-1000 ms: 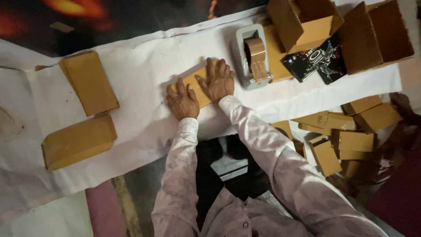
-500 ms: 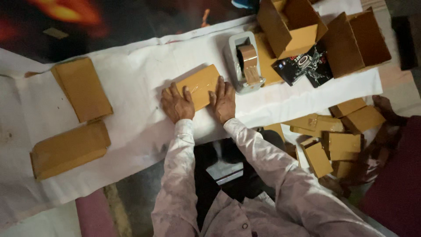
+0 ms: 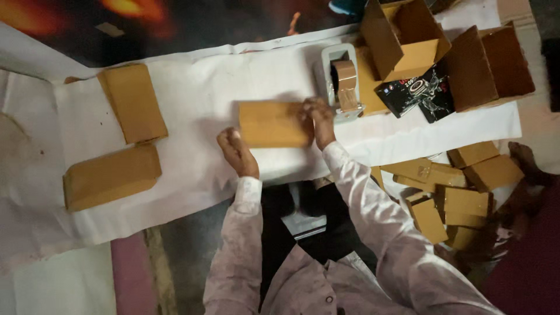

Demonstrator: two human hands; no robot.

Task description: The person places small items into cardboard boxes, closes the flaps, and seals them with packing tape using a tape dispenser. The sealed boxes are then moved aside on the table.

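Head view, looking down. Brown parcel lying flat at centre of white sheet covering the tabletop, long axis running left to right. Left hand at the parcel's lower left corner, knuckles up, fingers curled against the near edge and left end; grip partly hidden, so whether pinching or only pressing cannot be told. Right hand laid over the parcel's right end, fingers bent down across the short edge, pressing on it rather than wrapped around it. Both forearms in pale sleeves, rising from the bottom of the view and angled inward toward the parcel, right arm more extended than left.

Tape dispenser just beyond the right hand, nearly touching its fingers, brown roll mounted in a grey frame. Two more wrapped brown parcels at left: upper parcel tilted, lower parcel lying near the sheet's near edge, the two almost meeting at a corner. Open cardboard box at upper right, beside dark printed packets. Heap of small brown boxes below the tabletop edge at right.
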